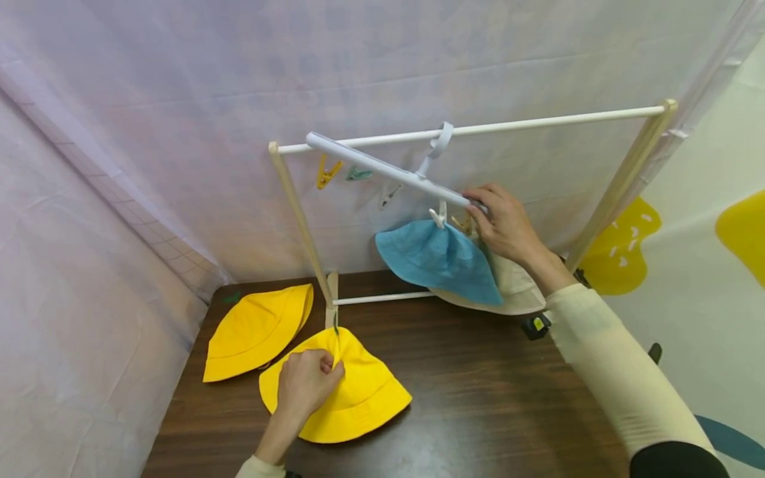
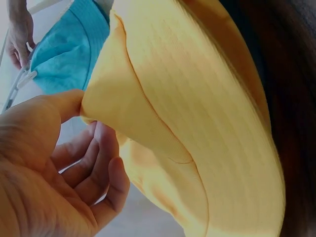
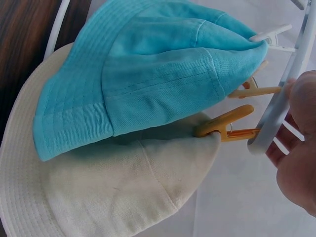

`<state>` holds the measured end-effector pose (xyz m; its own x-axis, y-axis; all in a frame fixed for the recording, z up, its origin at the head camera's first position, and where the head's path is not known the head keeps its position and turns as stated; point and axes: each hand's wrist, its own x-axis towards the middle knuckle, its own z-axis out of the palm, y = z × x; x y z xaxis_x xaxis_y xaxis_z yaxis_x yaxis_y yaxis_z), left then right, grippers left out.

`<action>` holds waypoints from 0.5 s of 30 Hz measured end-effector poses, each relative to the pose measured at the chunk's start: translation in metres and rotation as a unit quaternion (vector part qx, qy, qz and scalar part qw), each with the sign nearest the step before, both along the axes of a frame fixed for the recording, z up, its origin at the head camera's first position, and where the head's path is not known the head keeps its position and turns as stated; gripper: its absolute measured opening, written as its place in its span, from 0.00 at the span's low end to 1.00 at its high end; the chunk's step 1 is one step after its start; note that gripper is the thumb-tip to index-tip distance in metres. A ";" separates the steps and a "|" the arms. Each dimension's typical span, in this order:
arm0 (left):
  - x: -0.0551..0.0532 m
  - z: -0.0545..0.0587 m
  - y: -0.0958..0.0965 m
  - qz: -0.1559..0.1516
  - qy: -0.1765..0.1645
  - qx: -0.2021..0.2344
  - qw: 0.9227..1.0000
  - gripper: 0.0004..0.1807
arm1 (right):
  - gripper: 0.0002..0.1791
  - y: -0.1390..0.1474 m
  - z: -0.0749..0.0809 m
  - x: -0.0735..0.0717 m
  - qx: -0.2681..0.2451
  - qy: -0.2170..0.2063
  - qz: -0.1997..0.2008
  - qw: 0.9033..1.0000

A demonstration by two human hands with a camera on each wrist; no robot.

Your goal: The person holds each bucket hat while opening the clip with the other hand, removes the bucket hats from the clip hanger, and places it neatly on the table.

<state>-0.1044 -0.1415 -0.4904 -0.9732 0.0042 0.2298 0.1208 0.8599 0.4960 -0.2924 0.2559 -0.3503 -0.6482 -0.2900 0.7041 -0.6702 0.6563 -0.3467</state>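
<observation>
Wood-grain tabletop [image 1: 490,398], flared cloth hat [image 1: 364,388] between left fingers [image 2: 106,143]

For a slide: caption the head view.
Left hand pinches a yellow hat; right hand grips a hanger with a blue hat and a cream hat clipped on.

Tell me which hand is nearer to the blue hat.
Right. The right hand grips the hanger at its lower end, beside the blue hat; the left hand is farther away, lower and leftward, pinching a yellow hat.
</observation>
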 end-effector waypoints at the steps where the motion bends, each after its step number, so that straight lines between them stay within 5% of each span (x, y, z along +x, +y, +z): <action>1: -0.001 -0.001 0.000 0.005 -0.009 0.001 1.000 0.16 | 0.14 0.000 0.000 0.000 -0.001 0.000 0.000 1.000; 15: -0.022 -0.022 -0.013 0.035 -0.070 0.041 0.996 0.25 | 0.14 0.000 0.000 0.001 0.000 -0.003 0.003 1.000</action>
